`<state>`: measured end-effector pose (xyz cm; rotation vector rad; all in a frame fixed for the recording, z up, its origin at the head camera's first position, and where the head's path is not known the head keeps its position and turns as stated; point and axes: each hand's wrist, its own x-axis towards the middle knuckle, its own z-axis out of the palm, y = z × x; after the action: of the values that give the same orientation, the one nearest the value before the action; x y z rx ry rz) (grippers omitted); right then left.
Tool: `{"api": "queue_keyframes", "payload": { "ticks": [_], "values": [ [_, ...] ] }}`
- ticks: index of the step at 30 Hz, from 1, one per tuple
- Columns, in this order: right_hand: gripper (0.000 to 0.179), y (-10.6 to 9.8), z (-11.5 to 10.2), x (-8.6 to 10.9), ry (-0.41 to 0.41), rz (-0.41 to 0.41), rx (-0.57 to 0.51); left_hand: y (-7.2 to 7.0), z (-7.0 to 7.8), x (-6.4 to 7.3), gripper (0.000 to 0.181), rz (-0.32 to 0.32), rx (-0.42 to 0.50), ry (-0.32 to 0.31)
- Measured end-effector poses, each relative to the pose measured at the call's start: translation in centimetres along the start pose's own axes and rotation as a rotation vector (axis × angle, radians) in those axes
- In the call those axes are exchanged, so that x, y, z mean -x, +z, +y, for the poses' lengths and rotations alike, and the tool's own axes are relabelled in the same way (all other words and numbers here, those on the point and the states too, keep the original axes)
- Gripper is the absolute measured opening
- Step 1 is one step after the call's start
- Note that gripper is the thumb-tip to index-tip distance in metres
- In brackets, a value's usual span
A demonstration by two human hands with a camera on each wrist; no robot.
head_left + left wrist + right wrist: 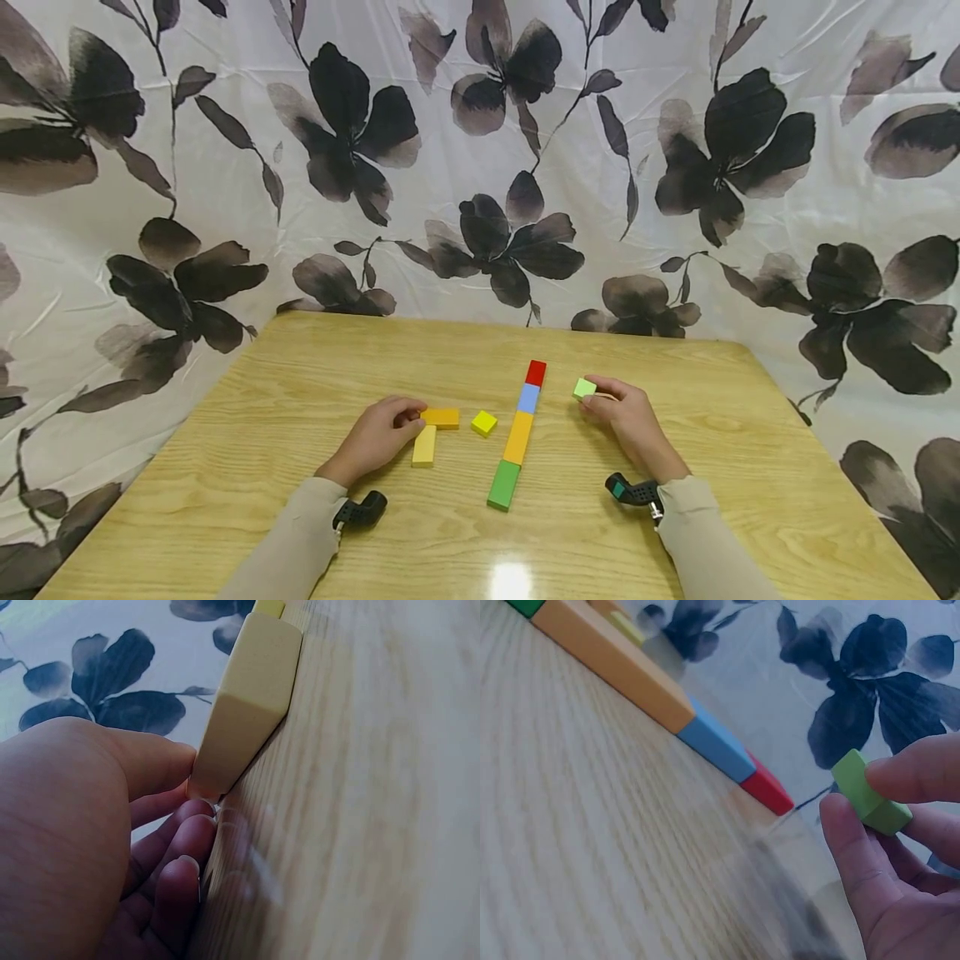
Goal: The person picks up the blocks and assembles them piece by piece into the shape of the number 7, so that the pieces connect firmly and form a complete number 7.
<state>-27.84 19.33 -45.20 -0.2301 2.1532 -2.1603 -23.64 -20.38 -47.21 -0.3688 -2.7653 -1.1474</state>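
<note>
My right hand (628, 421) pinches a light green block (866, 791) between thumb and fingers, to the right of the row's far end. On the left, my left hand (382, 435) has its thumb and forefinger at the left end of an orange block (442, 418), gripping it on the tabletop. A pale yellow block (423, 447) lies just below the orange one, close to the left thumb; in the left wrist view this pale yellow block (251, 682) mostly hides the orange one. Between the hands sits a small bright yellow block (484, 423).
A straight row runs away from me across the wooden table (570, 542): a green block (504, 485) nearest, then a yellow-orange block (518, 437), a blue block (528, 398) and a red block (536, 372). A floral curtain (480, 150) hangs behind the table.
</note>
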Motion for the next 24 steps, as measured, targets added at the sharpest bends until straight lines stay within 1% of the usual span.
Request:
{"api": "queue_keyframes", "payload": {
  "ticks": [9, 12, 17, 21, 24],
  "values": [
    [0.046, 1.4, -0.1, -1.6, 0.002, -0.007, 0.004, -0.3, -0.2, 0.3, 0.027, 0.005, 0.003, -0.005],
    [0.045, 1.8, 0.0, -2.2, 0.017, 0.016, -0.006, -0.3, -0.1, 0.3, 0.027, 0.010, -0.001, -0.002],
    [0.044, 1.9, 0.1, -3.0, 0.023, 0.052, 0.010, -0.2, 0.0, 0.2, 0.027, 0.007, 0.003, 0.001],
    [0.045, 2.0, 0.2, -3.4, 0.035, 0.060, 0.022, -0.2, 0.2, 0.3, 0.027, -0.001, 0.010, -0.007],
    [0.047, 2.2, 0.1, -3.7, 0.042, 0.060, 0.001, -0.3, 0.2, 0.4, 0.027, 0.003, 0.013, -0.014]
  ]
}}
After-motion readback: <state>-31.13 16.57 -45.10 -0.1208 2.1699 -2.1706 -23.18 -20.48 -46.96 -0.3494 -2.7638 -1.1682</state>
